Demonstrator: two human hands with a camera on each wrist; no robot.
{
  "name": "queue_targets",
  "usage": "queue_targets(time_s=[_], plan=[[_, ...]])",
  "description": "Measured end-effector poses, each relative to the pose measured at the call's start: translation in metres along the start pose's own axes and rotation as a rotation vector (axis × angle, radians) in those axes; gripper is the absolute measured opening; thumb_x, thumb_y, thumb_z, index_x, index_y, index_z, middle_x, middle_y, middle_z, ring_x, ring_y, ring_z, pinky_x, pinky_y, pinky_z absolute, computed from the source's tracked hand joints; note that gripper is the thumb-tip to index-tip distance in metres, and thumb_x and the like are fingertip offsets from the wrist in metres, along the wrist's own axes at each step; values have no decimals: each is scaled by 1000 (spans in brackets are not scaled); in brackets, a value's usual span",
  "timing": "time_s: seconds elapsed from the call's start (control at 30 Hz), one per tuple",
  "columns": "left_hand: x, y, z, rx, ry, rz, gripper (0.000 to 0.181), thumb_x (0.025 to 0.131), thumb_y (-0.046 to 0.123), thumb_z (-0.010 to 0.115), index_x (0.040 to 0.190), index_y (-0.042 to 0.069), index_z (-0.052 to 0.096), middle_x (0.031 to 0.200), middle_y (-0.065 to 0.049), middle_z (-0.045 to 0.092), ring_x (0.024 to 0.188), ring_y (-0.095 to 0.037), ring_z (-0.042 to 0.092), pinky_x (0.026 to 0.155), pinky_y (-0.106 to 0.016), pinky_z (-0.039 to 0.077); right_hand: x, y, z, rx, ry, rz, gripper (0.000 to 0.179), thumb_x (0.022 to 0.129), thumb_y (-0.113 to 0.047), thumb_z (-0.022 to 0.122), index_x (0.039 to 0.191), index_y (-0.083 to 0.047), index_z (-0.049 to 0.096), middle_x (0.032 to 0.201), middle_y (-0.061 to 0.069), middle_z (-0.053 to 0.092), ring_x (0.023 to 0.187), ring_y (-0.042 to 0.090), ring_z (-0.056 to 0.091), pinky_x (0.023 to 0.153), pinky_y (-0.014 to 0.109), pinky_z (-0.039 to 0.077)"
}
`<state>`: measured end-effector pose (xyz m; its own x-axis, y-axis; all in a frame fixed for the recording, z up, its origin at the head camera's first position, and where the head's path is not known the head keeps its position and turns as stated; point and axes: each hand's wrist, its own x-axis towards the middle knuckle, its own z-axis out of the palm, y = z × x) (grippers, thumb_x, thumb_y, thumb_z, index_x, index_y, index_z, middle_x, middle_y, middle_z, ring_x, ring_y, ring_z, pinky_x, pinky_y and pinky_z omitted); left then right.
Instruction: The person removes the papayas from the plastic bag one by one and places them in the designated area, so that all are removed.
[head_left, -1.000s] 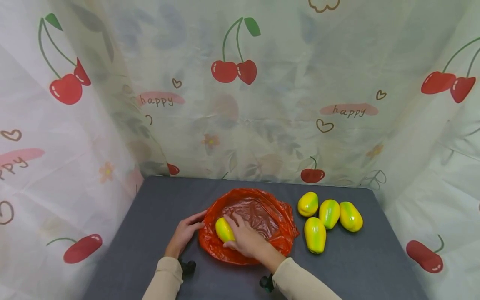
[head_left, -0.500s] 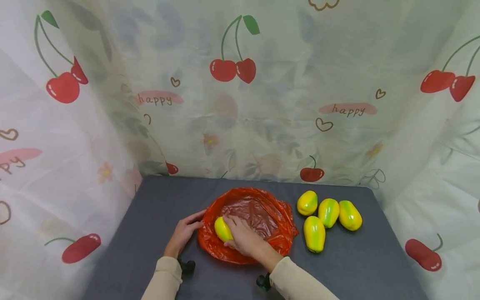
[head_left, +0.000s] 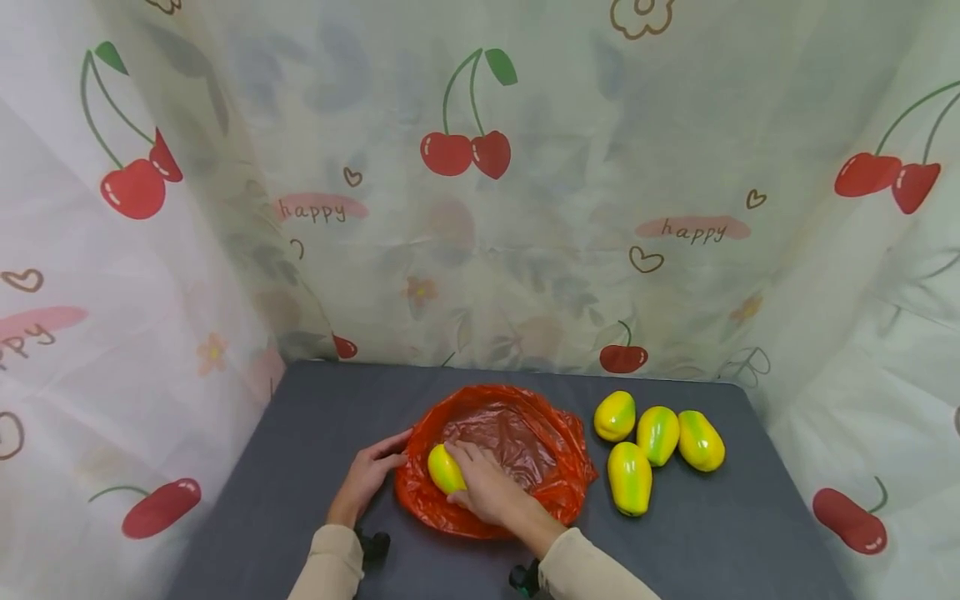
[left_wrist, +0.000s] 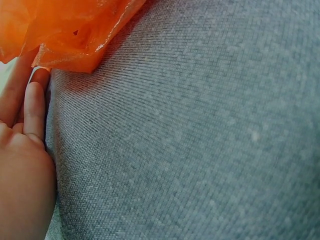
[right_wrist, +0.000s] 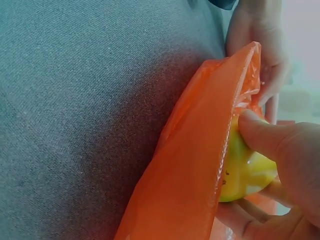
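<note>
A red plastic bag (head_left: 517, 517) lies on the table with its mouth spread wide. Inside its left part is a yellow mango-like fruit (head_left: 446, 469) with green shading. My right hand (head_left: 487, 492) reaches into the bag and grips this fruit; in the right wrist view the thumb (right_wrist: 260, 135) lies on one side and the fingers curl round the other. At the bag's left edge, my left hand (head_left: 367, 479) touches the outside with fairly straight fingers. The left wrist view shows its fingers (left_wrist: 34, 107) beside the bag's orange-looking edge (left_wrist: 75, 50).
Several more yellow-green fruits (head_left: 658, 436) lie right of the bag on the dark grey table (head_left: 720, 533). Curtains (head_left: 547, 275) printed with cherries enclose the table at the back and sides. A black device (head_left: 375, 546) sits at the left wrist.
The right hand keeps its grip on the fruit inside the bag, with only a slight shift. The left hand stays at the bag's edge. The head view has tilted a little.
</note>
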<state>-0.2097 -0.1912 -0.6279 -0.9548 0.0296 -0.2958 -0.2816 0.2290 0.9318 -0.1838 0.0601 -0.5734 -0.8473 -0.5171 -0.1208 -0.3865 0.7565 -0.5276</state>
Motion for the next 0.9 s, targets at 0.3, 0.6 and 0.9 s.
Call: queue_targets(time_s=[0.3, 0.6, 0.9], plan=[[1, 0, 1, -14, -9, 0, 43, 96, 30, 67, 139, 36, 63, 153, 2, 56, 150, -28, 42, 125, -59, 27, -9, 0, -11, 23, 67, -26, 78, 93, -35, 74, 159, -21, 34, 159, 3, 44, 143, 25, 47, 121, 55, 37], [5, -5, 0, 0, 8, -3, 43, 96, 28, 67, 139, 36, 63, 153, 1, 55, 151, -29, 40, 125, -58, 26, -18, 0, -21, 49, 182, -25, 79, 91, -32, 77, 157, -16, 37, 155, 6, 48, 139, 27, 50, 119, 52, 41], [6, -5, 0, -5, 8, 31, 45, 96, 24, 68, 140, 31, 63, 152, -1, 57, 150, -29, 42, 124, -56, 31, -30, 12, -34, 58, 257, -27, 79, 89, -31, 79, 155, -13, 40, 153, 9, 49, 133, 30, 52, 114, 54, 44]])
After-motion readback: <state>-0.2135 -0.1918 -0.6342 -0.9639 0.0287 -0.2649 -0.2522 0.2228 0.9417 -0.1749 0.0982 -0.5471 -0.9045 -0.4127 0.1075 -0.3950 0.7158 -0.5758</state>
